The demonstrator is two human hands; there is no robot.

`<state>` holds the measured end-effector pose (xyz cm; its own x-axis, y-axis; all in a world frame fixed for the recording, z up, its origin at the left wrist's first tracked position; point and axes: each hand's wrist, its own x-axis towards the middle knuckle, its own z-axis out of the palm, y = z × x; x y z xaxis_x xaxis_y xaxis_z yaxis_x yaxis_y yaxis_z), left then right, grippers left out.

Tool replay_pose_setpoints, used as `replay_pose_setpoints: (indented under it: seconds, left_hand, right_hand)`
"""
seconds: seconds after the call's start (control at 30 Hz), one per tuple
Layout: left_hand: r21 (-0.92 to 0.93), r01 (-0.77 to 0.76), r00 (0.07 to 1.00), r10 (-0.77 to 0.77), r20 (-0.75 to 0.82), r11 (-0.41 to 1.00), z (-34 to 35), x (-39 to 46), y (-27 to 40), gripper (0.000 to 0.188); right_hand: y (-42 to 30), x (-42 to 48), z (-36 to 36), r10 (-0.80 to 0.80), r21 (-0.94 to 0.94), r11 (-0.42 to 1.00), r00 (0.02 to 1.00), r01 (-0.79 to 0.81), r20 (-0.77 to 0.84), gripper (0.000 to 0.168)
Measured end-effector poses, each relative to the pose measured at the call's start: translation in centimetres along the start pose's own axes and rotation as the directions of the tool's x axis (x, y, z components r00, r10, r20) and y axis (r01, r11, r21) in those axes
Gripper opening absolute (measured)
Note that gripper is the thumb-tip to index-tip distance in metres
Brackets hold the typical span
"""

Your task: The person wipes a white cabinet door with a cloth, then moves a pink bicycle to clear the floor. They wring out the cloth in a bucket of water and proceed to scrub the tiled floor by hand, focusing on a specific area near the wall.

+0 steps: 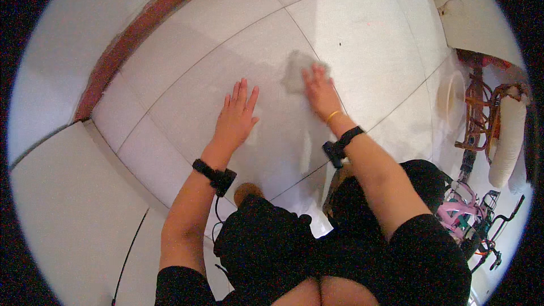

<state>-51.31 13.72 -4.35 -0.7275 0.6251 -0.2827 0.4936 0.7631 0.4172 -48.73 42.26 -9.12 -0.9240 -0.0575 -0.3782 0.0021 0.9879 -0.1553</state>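
My right hand (322, 95) lies over the right part of a grey cloth (294, 74), holding it against the tiled floor (365, 21). The cloth and the fingertips look blurred. To the left, my left hand (236, 117) has its palm down and its fingers partly spread, with nothing in it. Whether that palm touches the tiles cannot be told. Each wrist wears a black strap with a small device, and a yellow band circles the right wrist.
A reddish-brown skirting (140, 29) runs along the wall at upper left. A pale panel (72, 204) stands at lower left. On the right are brown rattan-like furniture (476, 110), a white cushion-like roll (505, 140) and a pink bicycle (459, 212). A small dark speck (340, 44) marks the floor.
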Motion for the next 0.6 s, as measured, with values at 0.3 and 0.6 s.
replay_pose_setpoints:
  seconds: [0.3, 0.6]
  left_hand:
    - [0.248, 0.032, 0.991, -0.063, 0.121, 0.968, 0.3, 8.3, 1.8, 0.102]
    - [0.387, 0.078, 0.983, -0.135, 0.124, 0.919, 3.3, 8.4, 2.1, 0.102]
  right_hand:
    - [8.6, 6.5, -3.0, 0.120, -0.017, 0.992, 0.979, -0.125, -0.167, 0.058]
    - [4.8, 9.6, -3.0, 0.008, 0.069, 0.998, 0.970, 0.009, -0.242, 0.060]
